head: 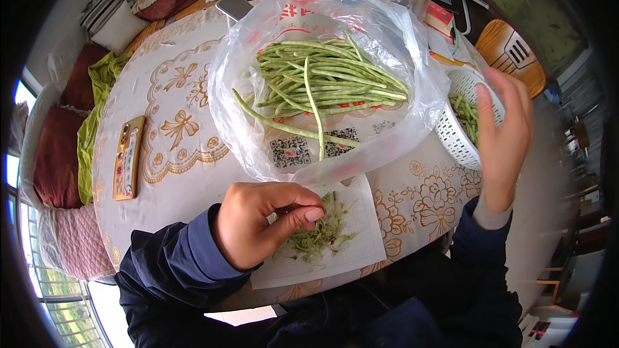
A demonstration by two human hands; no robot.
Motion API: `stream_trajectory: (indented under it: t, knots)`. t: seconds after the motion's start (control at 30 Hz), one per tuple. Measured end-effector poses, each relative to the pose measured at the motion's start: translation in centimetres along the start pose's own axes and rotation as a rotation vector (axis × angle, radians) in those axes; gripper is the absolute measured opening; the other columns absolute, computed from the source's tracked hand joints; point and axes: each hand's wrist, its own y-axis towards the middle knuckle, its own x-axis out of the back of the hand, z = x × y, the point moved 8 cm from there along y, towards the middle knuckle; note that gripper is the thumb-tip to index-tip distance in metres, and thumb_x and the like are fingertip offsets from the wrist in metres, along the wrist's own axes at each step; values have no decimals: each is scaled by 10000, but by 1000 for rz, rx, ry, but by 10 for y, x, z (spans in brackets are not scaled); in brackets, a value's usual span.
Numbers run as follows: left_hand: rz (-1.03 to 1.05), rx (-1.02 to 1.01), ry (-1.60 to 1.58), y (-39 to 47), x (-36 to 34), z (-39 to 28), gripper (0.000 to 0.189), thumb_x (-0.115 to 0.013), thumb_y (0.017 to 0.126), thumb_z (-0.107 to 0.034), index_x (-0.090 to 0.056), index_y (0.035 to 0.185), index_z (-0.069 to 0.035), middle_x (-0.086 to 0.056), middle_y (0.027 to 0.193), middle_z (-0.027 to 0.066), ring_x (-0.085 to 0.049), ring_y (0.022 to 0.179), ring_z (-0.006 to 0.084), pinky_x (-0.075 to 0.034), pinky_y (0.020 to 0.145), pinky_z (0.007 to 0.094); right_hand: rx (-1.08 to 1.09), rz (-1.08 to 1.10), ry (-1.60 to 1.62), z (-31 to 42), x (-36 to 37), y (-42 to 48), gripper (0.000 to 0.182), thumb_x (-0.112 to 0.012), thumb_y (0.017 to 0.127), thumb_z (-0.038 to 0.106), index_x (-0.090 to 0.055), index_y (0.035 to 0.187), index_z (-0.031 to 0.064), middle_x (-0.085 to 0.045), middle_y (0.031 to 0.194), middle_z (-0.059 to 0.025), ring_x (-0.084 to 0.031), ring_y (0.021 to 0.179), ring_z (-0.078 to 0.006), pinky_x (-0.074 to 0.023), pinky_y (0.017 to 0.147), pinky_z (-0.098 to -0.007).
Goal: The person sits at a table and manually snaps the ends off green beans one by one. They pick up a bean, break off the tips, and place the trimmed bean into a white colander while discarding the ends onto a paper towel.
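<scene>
Long green beans (333,77) lie in an open clear plastic bag (232,121) with red print. One bean lies crosswise over the others. My left hand (271,220) is over a sheet of white paper (372,246) that bears a heap of green bean trimmings (319,237); its thumb and forefinger are pinched together, and whether something thin is between them cannot be told. My right hand (508,125) reaches over the rim of a white perforated plastic basket (457,142), fingers apart. Short bean pieces (465,116) lie in the basket.
A phone in a gold case (129,158) lies on the patterned tablecloth (188,154) at the left. Behind the bag stands a grey device (233,6). A red box (439,17) and papers are at the back right, near a wooden chair (512,58). Cushions line the seat at the left.
</scene>
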Motion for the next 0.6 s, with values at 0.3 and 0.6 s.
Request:
stream_trajectory:
  t: [0.3, 0.6]
  knots:
    - [35, 0, 8, 0, -1, -3, 149, -526, 868, -85, -622, 905, 22, -626, 697, 91, -620, 671, 133, -475, 632, 240, 357, 751, 338, 84, -134, -26, 126, -577, 764, 53, -550, 869, -11, -538, 849, -123, -554, 783, -289, -442, 681, -371]
    - [2, -34, 69, -2, 6, -2, 183, -561, 855, -137, -620, 929, 21, -631, 709, 94, -621, 659, 130, -479, 634, 237, 185, 679, 478, 80, -149, -13, 110, -589, 758, 69, -543, 820, -10, -535, 753, -112, -550, 692, -266, -435, 616, -347]
